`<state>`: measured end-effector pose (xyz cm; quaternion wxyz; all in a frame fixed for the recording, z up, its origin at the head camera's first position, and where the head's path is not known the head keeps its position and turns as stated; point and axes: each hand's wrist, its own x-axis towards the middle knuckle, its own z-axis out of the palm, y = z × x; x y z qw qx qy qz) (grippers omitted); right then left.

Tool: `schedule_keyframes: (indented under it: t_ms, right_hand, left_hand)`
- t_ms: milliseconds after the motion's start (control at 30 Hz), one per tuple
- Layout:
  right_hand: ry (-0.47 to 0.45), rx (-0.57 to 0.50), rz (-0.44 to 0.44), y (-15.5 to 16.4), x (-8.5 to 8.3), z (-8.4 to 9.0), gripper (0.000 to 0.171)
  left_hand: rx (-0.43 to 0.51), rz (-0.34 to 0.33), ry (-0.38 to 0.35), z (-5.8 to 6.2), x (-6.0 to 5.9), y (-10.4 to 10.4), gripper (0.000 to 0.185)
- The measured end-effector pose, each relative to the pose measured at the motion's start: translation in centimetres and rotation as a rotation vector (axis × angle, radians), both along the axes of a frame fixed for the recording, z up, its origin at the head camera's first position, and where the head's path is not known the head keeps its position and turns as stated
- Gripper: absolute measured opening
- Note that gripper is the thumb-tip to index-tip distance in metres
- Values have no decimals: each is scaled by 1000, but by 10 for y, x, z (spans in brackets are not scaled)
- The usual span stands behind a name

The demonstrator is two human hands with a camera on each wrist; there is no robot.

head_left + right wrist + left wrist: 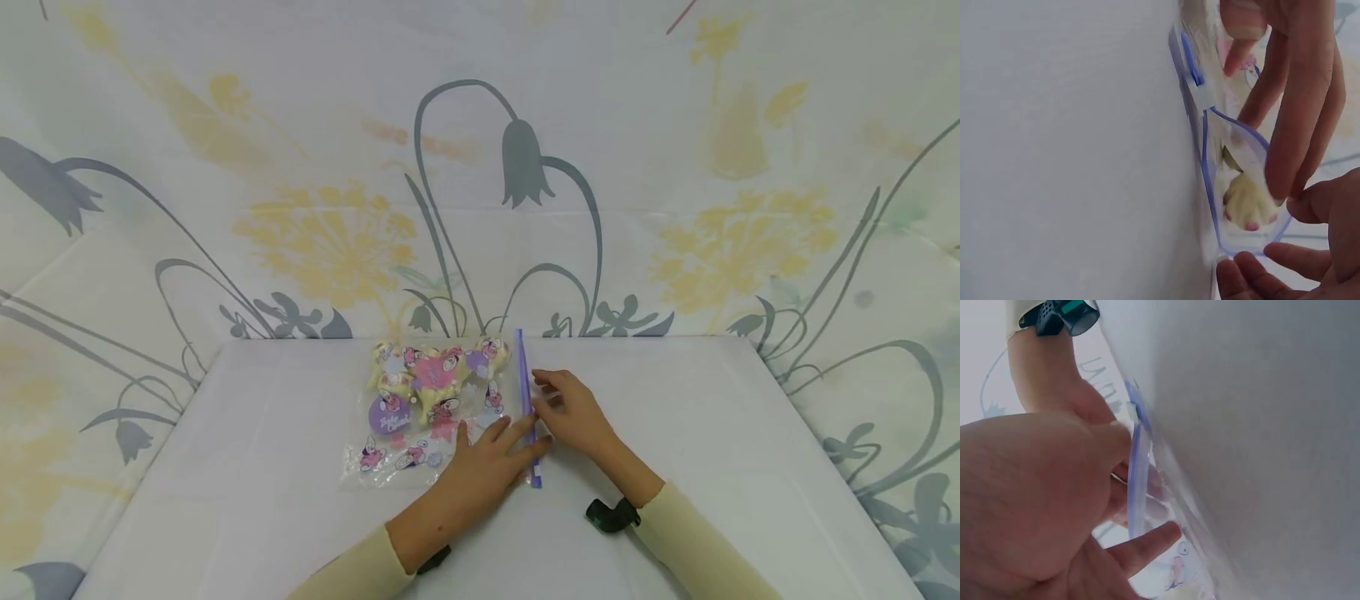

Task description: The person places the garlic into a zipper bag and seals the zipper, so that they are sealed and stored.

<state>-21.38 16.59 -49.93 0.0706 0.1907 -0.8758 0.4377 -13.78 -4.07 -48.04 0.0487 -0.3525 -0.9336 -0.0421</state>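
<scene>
A clear zip bag point(468, 400) printed with small cartoon figures lies flat, several pale yellow pieces point(438, 375) inside. Its purple zip strip point(524, 375) runs along the right side, a white slider point(1202, 97) near its front end. My left hand point(483, 471) rests across the bag, fingers outstretched, fingertips at the strip. From the right, my right hand point(573, 412) pinches the strip's edge between thumb and curled fingers. In the right wrist view the bag's mouth gapes, with a pale yellow piece point(1250, 203) showing through it. My left fingertips touch the raised upper lip there.
The bag lies on a white table point(675, 400) near its back edge. Behind and at both sides hangs a cloth point(360, 125) printed with grey and yellow flowers. A dark wrist camera point(611, 515) sits on my right wrist.
</scene>
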Motion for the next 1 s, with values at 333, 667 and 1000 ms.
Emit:
schedule_keyframes:
  t_ms: [333,667,1000]
  right_hand:
    - [15,68,-27,8,18,6,40]
    - [-16,127,-80,12,47,13,31]
    - [-145,133,-142,7,71,15,17]
  left_hand:
    - [86,140,36,3,20,-8,77]
    - [124,373,-64,6,54,-26,91]
    - [142,374,-178,0,66,-31,85]
